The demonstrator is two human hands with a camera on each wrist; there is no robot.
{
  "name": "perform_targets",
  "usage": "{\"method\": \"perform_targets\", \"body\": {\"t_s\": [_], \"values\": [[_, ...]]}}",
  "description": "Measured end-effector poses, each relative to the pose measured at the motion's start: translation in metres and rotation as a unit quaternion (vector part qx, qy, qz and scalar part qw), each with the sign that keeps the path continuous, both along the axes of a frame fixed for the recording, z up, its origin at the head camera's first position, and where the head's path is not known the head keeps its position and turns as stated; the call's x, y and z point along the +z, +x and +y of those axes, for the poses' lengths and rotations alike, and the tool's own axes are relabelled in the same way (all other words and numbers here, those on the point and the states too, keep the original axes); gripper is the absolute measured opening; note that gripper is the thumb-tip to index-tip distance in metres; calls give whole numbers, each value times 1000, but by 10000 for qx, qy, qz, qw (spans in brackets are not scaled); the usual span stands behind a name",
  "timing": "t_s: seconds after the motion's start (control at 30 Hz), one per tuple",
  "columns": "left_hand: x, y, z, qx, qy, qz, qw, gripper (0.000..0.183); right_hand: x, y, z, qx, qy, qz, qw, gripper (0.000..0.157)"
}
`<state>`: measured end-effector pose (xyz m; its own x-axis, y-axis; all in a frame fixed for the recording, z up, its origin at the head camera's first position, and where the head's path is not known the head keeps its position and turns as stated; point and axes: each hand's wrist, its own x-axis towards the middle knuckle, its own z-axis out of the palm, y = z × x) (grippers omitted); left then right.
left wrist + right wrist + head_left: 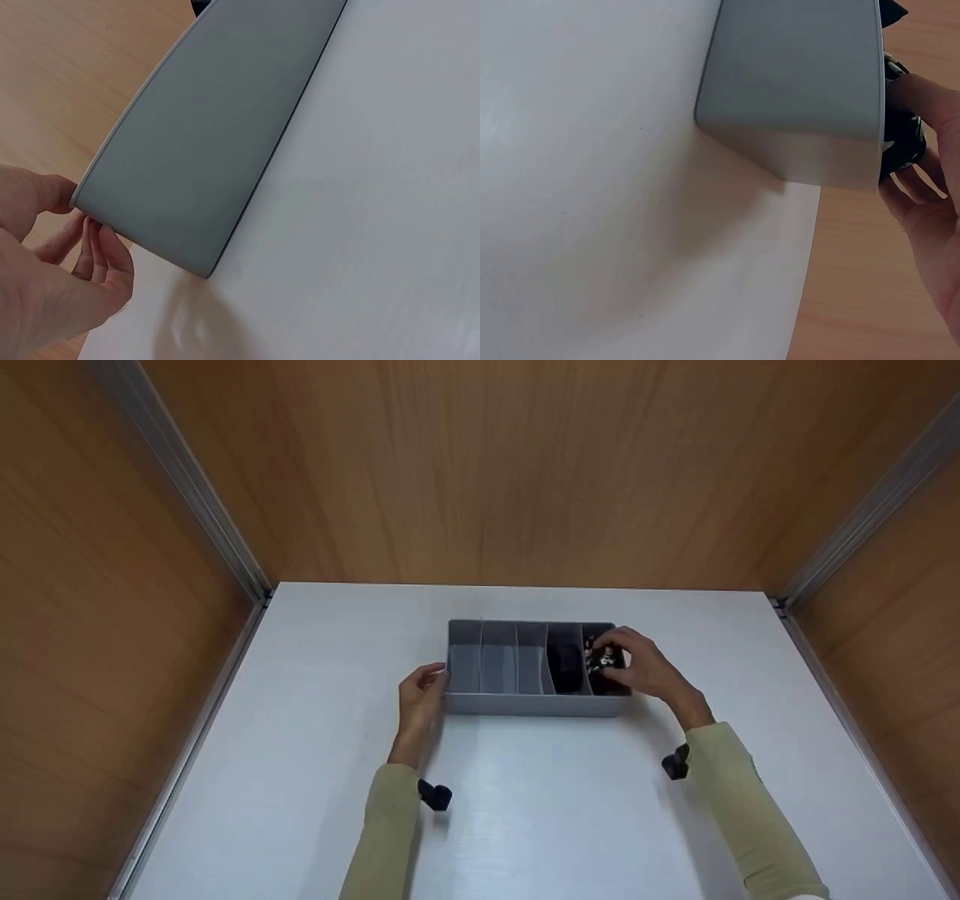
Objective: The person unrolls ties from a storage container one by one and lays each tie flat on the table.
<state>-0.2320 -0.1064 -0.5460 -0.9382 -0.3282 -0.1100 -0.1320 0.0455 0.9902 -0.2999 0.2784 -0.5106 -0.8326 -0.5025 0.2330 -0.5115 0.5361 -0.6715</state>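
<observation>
A grey divided organizer box stands on the white table. My left hand grips its left end; in the left wrist view that hand has its thumb and fingers at the corner of the wall. Over the rightmost compartment, my right hand holds a black bundle with a light pattern, which looks like folded cloth. In the right wrist view the bundle shows above the rim between thumb and fingers. A plain dark bundle sits in the compartment just left of it.
Three compartments on the left of the box show bare grey floors. Wooden panels with metal edge strips enclose the white table at the back and both sides. A small black device is worn on each wrist.
</observation>
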Motion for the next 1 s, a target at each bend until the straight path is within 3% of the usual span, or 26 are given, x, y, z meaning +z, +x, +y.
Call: {"method": "perform_targets", "body": {"t_s": [0.4, 1.0], "values": [[1, -1, 2, 11, -53, 0, 10000, 23, 5, 2, 4, -217, -457, 1, 9987, 42], [1, -1, 0, -115, -21, -6, 9999, 24, 14, 9, 8, -448, -239, 839, 9952, 44]]}}
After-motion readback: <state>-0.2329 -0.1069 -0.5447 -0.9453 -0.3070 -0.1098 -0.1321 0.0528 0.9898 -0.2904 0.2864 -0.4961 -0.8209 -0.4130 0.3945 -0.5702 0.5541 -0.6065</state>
